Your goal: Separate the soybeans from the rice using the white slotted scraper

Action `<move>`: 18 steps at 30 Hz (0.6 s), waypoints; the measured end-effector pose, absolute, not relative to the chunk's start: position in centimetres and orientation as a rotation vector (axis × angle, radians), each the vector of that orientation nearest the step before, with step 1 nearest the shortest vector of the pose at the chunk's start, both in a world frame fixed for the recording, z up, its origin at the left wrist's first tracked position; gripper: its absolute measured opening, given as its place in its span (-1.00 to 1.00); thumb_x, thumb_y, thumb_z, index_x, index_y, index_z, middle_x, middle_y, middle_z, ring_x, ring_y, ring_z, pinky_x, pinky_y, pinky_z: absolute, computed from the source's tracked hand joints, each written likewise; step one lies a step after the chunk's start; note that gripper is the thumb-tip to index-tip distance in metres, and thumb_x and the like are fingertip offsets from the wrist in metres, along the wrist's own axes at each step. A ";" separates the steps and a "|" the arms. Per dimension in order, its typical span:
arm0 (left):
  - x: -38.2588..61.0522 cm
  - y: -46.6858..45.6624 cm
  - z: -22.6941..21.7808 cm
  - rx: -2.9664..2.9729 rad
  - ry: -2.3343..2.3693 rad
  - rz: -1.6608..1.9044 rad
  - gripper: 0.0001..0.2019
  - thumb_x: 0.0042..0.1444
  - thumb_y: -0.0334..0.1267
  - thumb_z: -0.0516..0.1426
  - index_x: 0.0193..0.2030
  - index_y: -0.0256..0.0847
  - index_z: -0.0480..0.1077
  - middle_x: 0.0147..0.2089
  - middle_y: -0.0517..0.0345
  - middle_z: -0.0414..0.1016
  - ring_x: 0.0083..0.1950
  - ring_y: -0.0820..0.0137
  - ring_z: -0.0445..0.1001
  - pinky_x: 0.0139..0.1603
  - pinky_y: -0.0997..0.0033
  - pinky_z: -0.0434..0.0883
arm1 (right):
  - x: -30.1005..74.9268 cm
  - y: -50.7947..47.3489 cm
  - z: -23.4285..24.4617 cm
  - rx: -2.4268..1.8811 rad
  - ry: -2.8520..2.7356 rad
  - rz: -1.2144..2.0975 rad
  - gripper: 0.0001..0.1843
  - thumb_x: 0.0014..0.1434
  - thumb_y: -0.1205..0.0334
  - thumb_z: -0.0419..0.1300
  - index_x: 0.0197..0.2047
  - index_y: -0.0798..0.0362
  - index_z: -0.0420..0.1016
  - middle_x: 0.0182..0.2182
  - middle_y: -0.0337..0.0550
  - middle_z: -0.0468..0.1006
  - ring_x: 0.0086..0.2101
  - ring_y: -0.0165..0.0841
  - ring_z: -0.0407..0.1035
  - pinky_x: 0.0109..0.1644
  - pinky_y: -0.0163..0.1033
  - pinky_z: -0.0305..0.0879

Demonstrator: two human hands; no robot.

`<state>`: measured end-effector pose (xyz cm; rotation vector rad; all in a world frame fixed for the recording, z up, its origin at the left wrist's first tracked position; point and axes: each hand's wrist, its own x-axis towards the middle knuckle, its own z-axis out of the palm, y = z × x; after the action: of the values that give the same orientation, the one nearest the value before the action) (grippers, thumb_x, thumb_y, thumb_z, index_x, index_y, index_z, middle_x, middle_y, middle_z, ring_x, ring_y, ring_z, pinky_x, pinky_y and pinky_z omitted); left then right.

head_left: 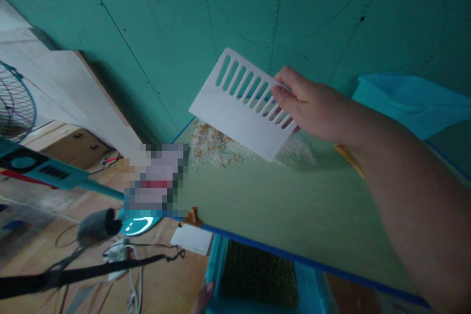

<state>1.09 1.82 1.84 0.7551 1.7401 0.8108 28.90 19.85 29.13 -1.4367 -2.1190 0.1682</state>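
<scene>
Right hand (308,104) holds the white scraper (239,117) tilted, seemingly above loose grains (210,146).

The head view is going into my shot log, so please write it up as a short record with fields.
Right hand: grips a white slotted panel at its slotted part
Panel pose: tilted; contact with the tabletop unclear
Left hand: beside a blue bin; grip unclear
Surface: pale green tabletop with a blue edge
On it: white and orange grains, partly hidden by the panel
Bin contents: dark granular material
Beyond the right forearm: light-blue container
Unreadable: pixelated patch at the tabletop's left end
</scene>
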 end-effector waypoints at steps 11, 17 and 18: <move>1.9 2.0 2.4 0.721 1.700 0.877 -0.70 -0.44 0.06 0.28 -0.85 0.03 0.30 -0.71 0.19 0.51 -0.17 -0.08 0.49 0.05 0.05 0.29 | 30.0 20.0 29.2 -1.522 -2.191 0.529 -0.75 0.20 0.11 -0.02 -0.06 -0.03 0.22 -0.31 -0.19 0.50 -0.46 -0.39 0.37 -0.56 -0.37 0.16; 1.8 2.1 2.2 0.745 1.731 0.860 -0.73 -0.42 0.05 0.27 -0.82 0.01 0.32 -0.63 0.16 0.55 -0.16 -0.08 0.49 0.03 0.09 0.31 | 30.4 19.0 29.8 -1.596 -2.404 0.706 -0.79 0.16 0.19 0.01 -0.13 -0.03 0.33 -0.34 -0.19 0.52 -0.47 -0.38 0.38 -0.54 -0.35 0.15; 1.7 2.1 2.2 0.752 1.738 0.858 -0.72 -0.42 0.05 0.27 -0.83 0.01 0.31 -0.63 0.15 0.56 -0.16 -0.08 0.49 0.02 0.09 0.32 | 30.4 19.0 29.8 -1.598 -2.420 0.735 -0.79 0.16 0.18 0.00 -0.14 -0.03 0.35 -0.34 -0.18 0.52 -0.47 -0.38 0.38 -0.53 -0.34 0.15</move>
<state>1.69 2.09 2.22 0.7521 1.7382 0.8578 30.39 18.97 29.78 -1.5983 -2.4200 0.7345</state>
